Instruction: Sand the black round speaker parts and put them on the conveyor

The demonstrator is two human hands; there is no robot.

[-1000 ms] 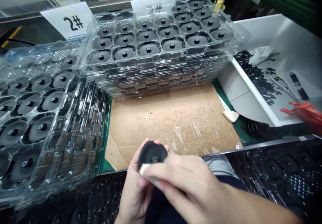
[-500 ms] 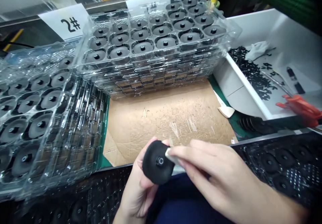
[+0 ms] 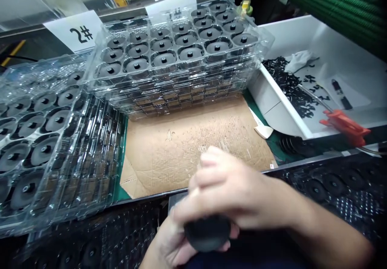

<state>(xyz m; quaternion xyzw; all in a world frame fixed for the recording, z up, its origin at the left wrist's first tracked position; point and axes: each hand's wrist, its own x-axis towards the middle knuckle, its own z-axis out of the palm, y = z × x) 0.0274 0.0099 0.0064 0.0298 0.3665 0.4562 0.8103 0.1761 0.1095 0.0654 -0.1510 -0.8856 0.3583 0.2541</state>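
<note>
My left hand (image 3: 172, 241) is low in the view, cupping a round black disc-shaped part (image 3: 208, 233) seen nearly edge-on. My right hand (image 3: 232, 192), slightly blurred, lies over the disc with its fingers pressed together. Its fingers hide the small pale pad they pinched a moment ago, and they also cover the disc's top and centre hole.
Stacked clear plastic trays (image 3: 178, 85) of black discs stand ahead, and more lie left (image 3: 90, 140) and along the bottom right (image 3: 335, 188). Below them lies a cardboard sheet (image 3: 187, 152). A white bin (image 3: 281, 108) at right holds small black pieces and orange-handled snips (image 3: 344, 126).
The disc has dropped lower and turned from face-on to nearly edge-on. My right hand has moved up and over it, hiding the pale pad. The whole view has shifted slightly.
</note>
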